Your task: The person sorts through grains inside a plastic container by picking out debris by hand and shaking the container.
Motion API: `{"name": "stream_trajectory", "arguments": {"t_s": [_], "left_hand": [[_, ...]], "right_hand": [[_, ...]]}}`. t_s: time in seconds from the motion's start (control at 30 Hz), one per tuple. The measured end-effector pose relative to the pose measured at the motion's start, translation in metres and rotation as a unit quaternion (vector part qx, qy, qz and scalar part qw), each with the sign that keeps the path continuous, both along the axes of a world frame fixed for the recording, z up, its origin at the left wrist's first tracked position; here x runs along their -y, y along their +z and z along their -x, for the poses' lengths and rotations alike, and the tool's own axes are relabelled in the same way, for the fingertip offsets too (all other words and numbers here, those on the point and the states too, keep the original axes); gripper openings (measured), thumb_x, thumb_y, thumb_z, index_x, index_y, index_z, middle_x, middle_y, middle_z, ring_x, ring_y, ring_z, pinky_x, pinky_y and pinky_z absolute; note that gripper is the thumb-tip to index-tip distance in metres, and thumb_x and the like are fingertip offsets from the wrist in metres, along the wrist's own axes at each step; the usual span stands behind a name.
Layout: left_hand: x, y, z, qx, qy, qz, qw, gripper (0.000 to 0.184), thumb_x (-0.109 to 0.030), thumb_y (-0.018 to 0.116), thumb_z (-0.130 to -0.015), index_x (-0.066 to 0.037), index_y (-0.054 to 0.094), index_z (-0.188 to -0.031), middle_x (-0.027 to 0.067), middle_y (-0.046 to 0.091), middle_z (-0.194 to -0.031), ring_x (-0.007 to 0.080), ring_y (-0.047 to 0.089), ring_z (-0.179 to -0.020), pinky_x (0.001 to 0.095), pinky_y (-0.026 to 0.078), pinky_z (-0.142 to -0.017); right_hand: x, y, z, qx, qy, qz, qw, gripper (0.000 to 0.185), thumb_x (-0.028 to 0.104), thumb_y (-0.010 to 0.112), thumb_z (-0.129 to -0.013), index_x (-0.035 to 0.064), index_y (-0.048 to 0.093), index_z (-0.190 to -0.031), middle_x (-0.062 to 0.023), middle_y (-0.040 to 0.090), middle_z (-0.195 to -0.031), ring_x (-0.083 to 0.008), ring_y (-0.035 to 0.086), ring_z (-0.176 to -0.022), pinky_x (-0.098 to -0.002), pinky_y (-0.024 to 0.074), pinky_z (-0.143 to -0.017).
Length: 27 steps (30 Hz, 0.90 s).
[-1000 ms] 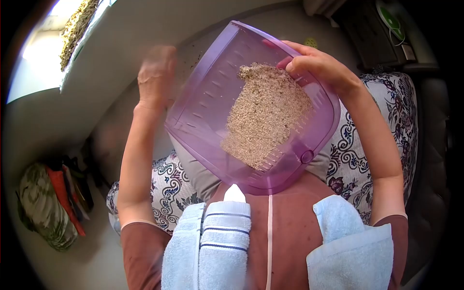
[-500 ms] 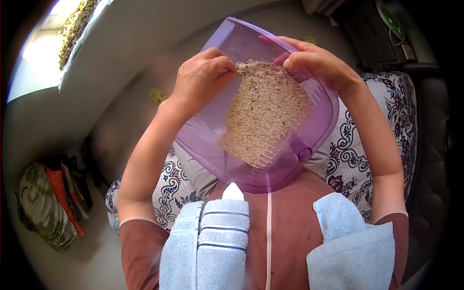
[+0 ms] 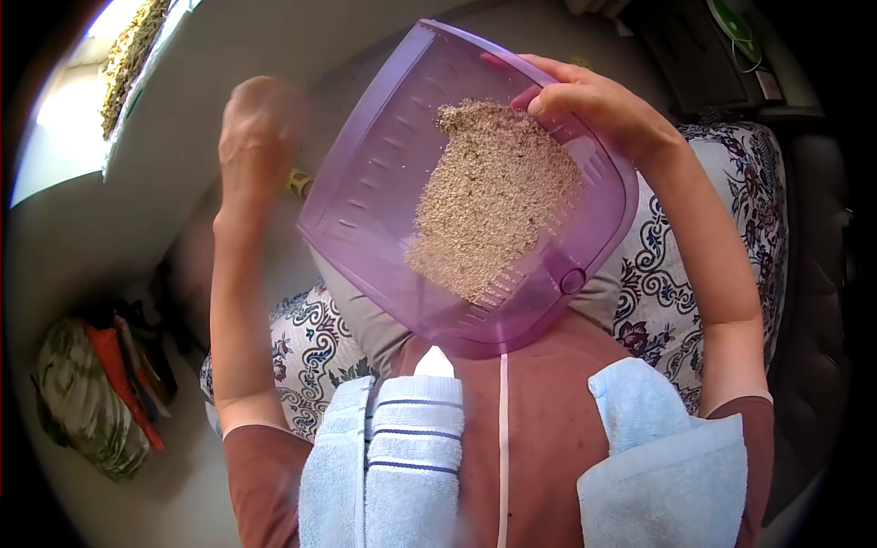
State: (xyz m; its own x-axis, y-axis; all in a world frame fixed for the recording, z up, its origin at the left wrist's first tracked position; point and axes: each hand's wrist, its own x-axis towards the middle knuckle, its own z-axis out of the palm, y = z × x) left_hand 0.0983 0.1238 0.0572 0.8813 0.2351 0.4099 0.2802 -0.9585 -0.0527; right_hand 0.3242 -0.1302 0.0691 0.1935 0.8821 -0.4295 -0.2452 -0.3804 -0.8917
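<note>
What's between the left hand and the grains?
In the head view, from the left hand: an open gap, then the edge and mostly bare inside of the purple tray, then the grains.

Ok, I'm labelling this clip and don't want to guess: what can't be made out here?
All in the head view:
Left hand: motion blur hides whether its fingers hold anything.
Right hand: some fingers are partly obscured by the purple tray.
Grains: too small to tell the kind.
Yellow thing: partly hidden, apparently by the left wrist.
Green object: cut off by the top edge.
</note>
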Motion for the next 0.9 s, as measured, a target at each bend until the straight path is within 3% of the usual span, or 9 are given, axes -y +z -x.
{"name": "stream_trajectory", "arguments": {"t_s": [0.07,0.1,0.13,0.43,0.9], "left_hand": [[0.037,0.008,-0.009,-0.054,-0.058,0.254,0.964,0.025,0.001,0.07,-0.076,-0.008,0.067,-0.1,0.0034,0.066,-0.086,0.0158,0.064,-0.073,0.0275,0.051,-0.064],[0.058,0.017,-0.017,-0.081,-0.072,0.357,0.928,0.012,0.001,0.069,-0.077,-0.004,0.069,-0.088,0.0031,0.066,-0.088,0.0119,0.063,-0.073,0.0246,0.051,-0.064],[0.067,0.011,-0.021,-0.074,-0.124,0.372,0.917,0.013,-0.001,0.069,-0.079,-0.005,0.069,-0.091,0.0034,0.066,-0.088,0.0132,0.064,-0.073,0.0249,0.051,-0.064],[0.09,-0.016,-0.041,-0.098,-0.178,0.287,0.936,0.02,-0.014,0.07,-0.08,-0.01,0.069,-0.099,0.0055,0.063,-0.091,0.0194,0.066,-0.074,0.0305,0.054,-0.068],[0.09,-0.013,-0.041,-0.078,-0.193,0.276,0.938,0.009,-0.012,0.069,-0.08,-0.008,0.066,-0.088,0.0045,0.063,-0.086,0.0214,0.064,-0.073,0.0306,0.052,-0.066]], "right_hand": [[-0.002,0.0,0.002,-0.002,0.0,0.0,1.0,0.059,0.014,0.056,-0.077,0.0028,0.047,-0.135,-0.01,0.06,-0.11,-0.0122,0.06,-0.092,-0.0237,0.0496,-0.081],[-0.004,-0.001,0.002,-0.006,0.006,0.0,1.0,0.059,0.014,0.056,-0.077,0.0028,0.047,-0.135,-0.0098,0.06,-0.11,-0.0122,0.06,-0.092,-0.0237,0.0496,-0.081],[-0.005,-0.001,0.001,-0.01,0.013,0.0,1.0,0.059,0.014,0.056,-0.077,0.0028,0.047,-0.135,-0.0096,0.06,-0.11,-0.0121,0.06,-0.092,-0.0237,0.0496,-0.081],[-0.006,0.001,0.005,-0.001,0.013,-0.003,1.0,0.058,0.014,0.057,-0.077,0.0033,0.049,-0.133,-0.009,0.06,-0.11,-0.0118,0.059,-0.092,-0.0234,0.0489,-0.08],[-0.002,-0.001,0.003,0.009,0.01,-0.001,1.0,0.057,0.015,0.058,-0.077,0.0035,0.049,-0.133,-0.009,0.061,-0.107,-0.0116,0.059,-0.092,-0.0231,0.0495,-0.078]]}}
